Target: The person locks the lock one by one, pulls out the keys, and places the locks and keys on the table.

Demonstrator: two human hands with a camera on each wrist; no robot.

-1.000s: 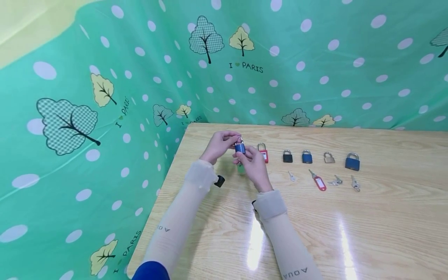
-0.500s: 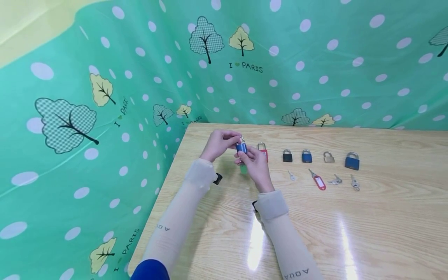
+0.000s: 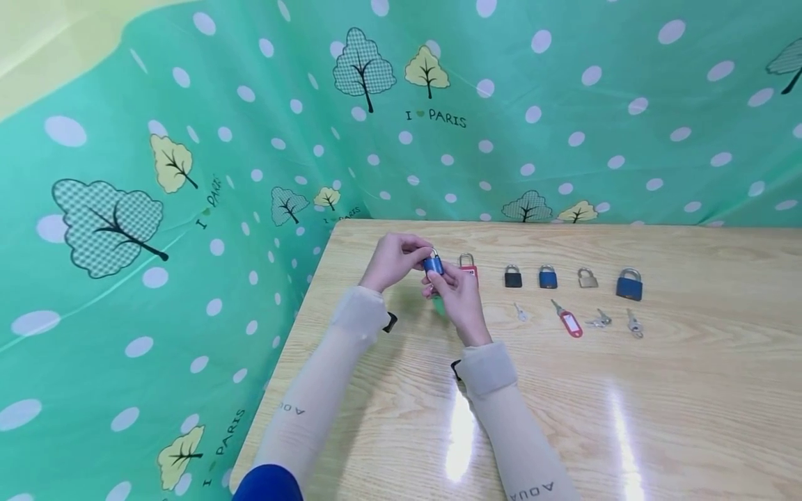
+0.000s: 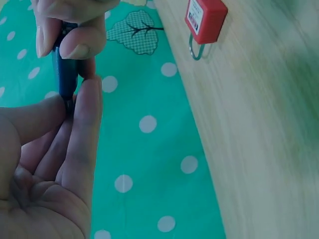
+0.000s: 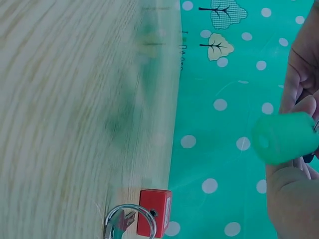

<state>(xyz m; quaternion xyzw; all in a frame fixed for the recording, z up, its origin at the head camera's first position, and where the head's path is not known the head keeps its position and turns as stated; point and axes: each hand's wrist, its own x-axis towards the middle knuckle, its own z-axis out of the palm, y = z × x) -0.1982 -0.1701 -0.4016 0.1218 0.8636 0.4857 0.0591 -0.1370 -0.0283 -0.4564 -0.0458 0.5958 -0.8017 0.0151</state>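
Note:
My left hand (image 3: 393,261) pinches the metal shackle of a small blue padlock (image 3: 433,265), held up over the far left of the table. The thumb and fingers of my right hand (image 3: 462,296) grip the lower part of its body. In the left wrist view, the padlock (image 4: 65,77) is seen edge-on between both hands. A green tag (image 5: 284,138) hangs by a thin metal link beneath my right fingers. Whatever the link joins is hidden by the fingers. Behind my right hand lies a red padlock (image 3: 466,268) with a white label, partly covered.
To the right lie a black padlock (image 3: 513,278), a blue padlock (image 3: 548,279), a brass-toned padlock (image 3: 587,280) and a larger blue padlock (image 3: 629,287). Several keys, one with a red tag (image 3: 570,323), lie nearer. A key ring (image 5: 130,214) shows by the red padlock.
Both hands and the blue padlock have shifted slightly right. The green tag has swung and now looks narrower and more tilted. Both hands keep their hold.

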